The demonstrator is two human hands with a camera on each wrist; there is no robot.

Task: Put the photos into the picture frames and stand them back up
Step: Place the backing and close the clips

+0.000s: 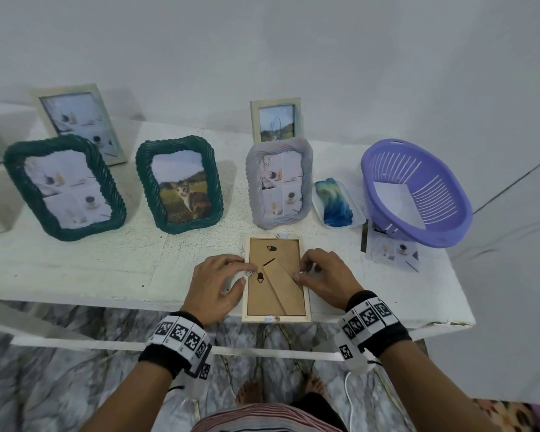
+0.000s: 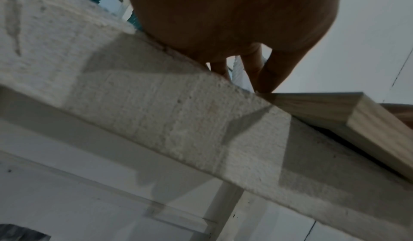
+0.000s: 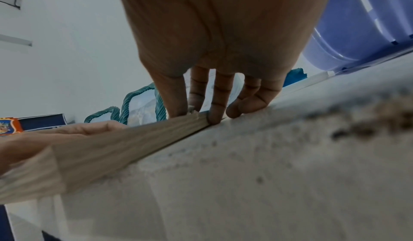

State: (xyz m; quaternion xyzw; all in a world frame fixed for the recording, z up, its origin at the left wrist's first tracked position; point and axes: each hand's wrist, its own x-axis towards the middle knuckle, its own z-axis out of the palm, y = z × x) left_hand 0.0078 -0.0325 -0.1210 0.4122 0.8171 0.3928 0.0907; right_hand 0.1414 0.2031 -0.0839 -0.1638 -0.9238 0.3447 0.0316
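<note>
Wooden frame (image 1: 276,277) lies face down at the near edge of the bench (image 1: 106,269), likely so you can work the backing tabs. Your left hand (image 1: 219,286) and right hand (image 1: 325,280) curl fingertips onto its two long sides, bracing it. Beyond the frame stand a grey frame (image 1: 278,185) and two green frames (image 1: 180,183); right of it, a purple basket (image 1: 418,191). Rough white bench, plain white wall (image 1: 325,57), marbled floor (image 1: 75,385).

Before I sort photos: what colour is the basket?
Purple basket, best seen in the head view.
</note>
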